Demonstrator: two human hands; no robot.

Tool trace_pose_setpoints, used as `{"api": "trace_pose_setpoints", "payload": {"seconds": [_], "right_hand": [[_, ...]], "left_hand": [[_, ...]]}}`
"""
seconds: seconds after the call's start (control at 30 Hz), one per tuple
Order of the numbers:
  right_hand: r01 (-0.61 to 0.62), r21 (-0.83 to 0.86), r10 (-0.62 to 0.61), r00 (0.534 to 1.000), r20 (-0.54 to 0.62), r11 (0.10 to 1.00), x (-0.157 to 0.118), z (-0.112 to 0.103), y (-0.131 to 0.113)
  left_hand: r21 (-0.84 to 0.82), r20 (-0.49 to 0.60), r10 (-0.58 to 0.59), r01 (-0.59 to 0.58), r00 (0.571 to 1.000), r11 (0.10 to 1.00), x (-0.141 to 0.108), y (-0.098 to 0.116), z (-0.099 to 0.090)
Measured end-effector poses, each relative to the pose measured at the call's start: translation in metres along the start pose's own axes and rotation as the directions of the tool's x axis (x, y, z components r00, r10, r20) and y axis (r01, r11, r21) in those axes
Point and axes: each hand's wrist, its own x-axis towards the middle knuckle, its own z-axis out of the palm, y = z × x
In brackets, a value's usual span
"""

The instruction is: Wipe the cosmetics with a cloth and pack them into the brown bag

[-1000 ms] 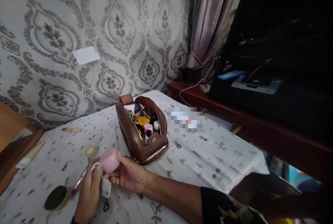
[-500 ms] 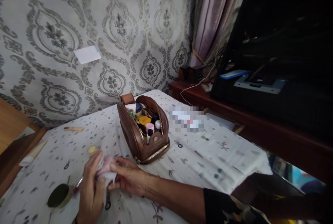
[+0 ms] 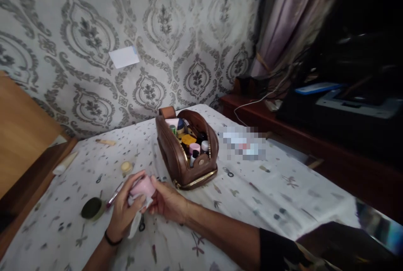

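A small rounded pink container is held between my two hands above the cloth. My left hand is closed around its left side, pressing a crumpled white tissue against it; one end of the tissue hangs below. With thumb and fingers, my right hand grips the container's right side. Just beyond the hands stands an open brown cosmetic bag, filled with several jars and small bottles. A purple slim tube or brush lies by my left fingers, partly hidden.
On the patterned white cloth are a dark green round container, a small yellowish jar, a cream tube and a thin beige item. Right of the bag lies a blurred-out pack. A dark screen stands at right.
The view has shifted, so the scene sits further right. My fingers have turned the pink container, and more of its pink surface shows. The tissue now hangs below my left hand.
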Motion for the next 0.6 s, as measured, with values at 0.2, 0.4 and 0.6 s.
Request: {"api": "trace_pose_setpoints", "payload": {"seconds": [0.2, 0.4, 0.6], "right_hand": [[0.018, 0.0, -0.018, 1.0, -0.026, 1.0, -0.006, 0.01, -0.003], [0.027, 0.04, -0.026, 0.999, -0.02, 0.999, -0.01, 0.017, -0.003], [0.001, -0.008, -0.001, 1.0, -0.001, 1.0, -0.012, 0.018, -0.004]], "left_hand": [[0.013, -0.019, 0.061, -0.061, 0.998, 0.998, 0.003, 0.008, 0.002], [0.088, -0.058, 0.035, -0.03, 0.998, 0.996, 0.002, 0.009, 0.001], [0.107, -0.078, 0.114, -0.105, 0.99, 0.989, 0.001, 0.012, -0.002]]}}
